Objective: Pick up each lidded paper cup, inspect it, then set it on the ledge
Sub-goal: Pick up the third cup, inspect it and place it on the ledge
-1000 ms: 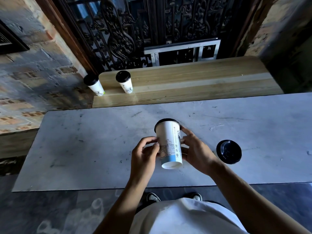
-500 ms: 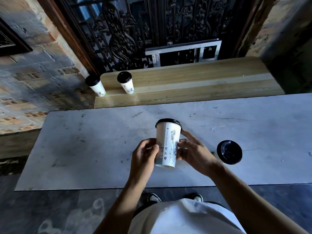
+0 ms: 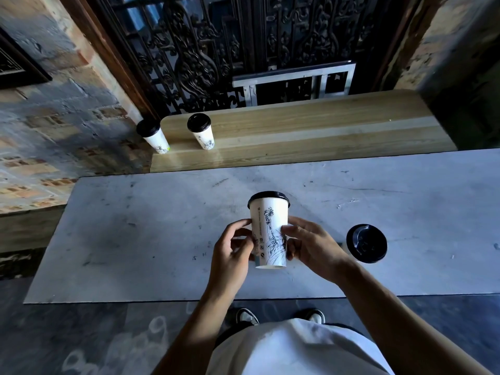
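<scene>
I hold a white paper cup [image 3: 269, 231] with a black lid and a black statue drawing above the grey table [image 3: 135, 234]. My left hand [image 3: 232, 255] grips its left side and my right hand [image 3: 308, 247] its right side. The cup is nearly upright, lid away from me. Another lidded cup [image 3: 366, 243] stands on the table just right of my right hand; only its black lid shows from above. Two more lidded cups [image 3: 201, 131] [image 3: 154, 136] stand at the left end of the wooden ledge [image 3: 311, 131].
An ornate black metal grille [image 3: 216, 50] rises behind the ledge, with a metal frame [image 3: 295, 79] leaning against it. Brick walls [image 3: 54, 117] flank both sides. My shoes [image 3: 247, 316] show under the table's near edge.
The cup has been turned in my hands from tilted with its base toward me to nearly upright, and rotated so the statue drawing faces me. The camera view shifted slightly.
</scene>
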`<state>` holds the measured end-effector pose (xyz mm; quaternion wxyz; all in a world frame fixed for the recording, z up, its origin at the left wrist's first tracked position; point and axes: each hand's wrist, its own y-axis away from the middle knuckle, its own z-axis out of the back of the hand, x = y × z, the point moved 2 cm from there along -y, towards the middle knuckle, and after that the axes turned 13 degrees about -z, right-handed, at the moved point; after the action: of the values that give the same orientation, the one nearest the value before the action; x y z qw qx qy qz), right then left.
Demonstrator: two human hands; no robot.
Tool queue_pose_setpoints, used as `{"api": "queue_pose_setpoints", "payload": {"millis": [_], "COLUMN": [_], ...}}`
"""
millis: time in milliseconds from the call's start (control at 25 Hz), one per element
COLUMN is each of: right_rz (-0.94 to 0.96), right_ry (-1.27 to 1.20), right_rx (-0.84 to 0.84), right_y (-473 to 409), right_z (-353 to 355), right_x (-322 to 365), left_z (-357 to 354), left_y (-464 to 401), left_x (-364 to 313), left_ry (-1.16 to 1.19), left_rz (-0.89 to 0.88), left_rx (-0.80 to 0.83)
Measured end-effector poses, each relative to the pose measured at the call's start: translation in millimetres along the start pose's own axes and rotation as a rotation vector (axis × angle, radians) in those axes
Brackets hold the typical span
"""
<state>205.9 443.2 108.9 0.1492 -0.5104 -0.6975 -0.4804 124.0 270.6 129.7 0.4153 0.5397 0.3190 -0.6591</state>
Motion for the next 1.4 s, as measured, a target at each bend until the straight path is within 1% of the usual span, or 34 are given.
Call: {"api": "queue_pose_setpoints", "payload": {"millis": [240, 440, 560, 720, 800, 960, 1040, 1160, 1280, 1400], "right_rz": [-0.022, -0.104, -0.121, -0.170, -0.177, -0.165, -0.172, -0.173, -0.164, -0.110], "right_ry": [0.029, 0.176, 0.310, 0.497, 0.590, 0.707, 0.752, 0.732, 0.712, 0.755], "right_rx": [-0.059, -0.107, -0.120, -0.206, -0.214, -0.247, -0.283, -0.362, -0.416, -0.455], "right_y": [2, -7, -21, -56, -82, -134, -164, -216, -269, -315], "right_z": [3, 11, 17, 23, 27, 36, 41, 57, 80, 104], "right_x": [-1, 5, 17, 39, 58, 99, 116, 136, 151, 169], "left_z": [-6, -11, -15, -20, -18, -16, -17, -23, -38, -55], "left_y": [1, -6, -20, -51, -79, -159, -199, -260, -314, -365], "left_x": [3, 12, 13, 12, 14, 29, 38, 61, 88, 110], "left_ry": [0.055, 0.080, 0.050, 0.021, 0.052, 0.090, 0.086, 0.044, 0.025, 0.024], "left_rz": [0.055, 0.100, 0.128, 0.148, 0.188, 0.224, 0.209, 0.158, 0.135, 0.107], "left_rx": [0.029, 0.032, 0.010, 0.007, 0.002, 0.103, 0.165, 0.244, 0.234, 0.233]}}
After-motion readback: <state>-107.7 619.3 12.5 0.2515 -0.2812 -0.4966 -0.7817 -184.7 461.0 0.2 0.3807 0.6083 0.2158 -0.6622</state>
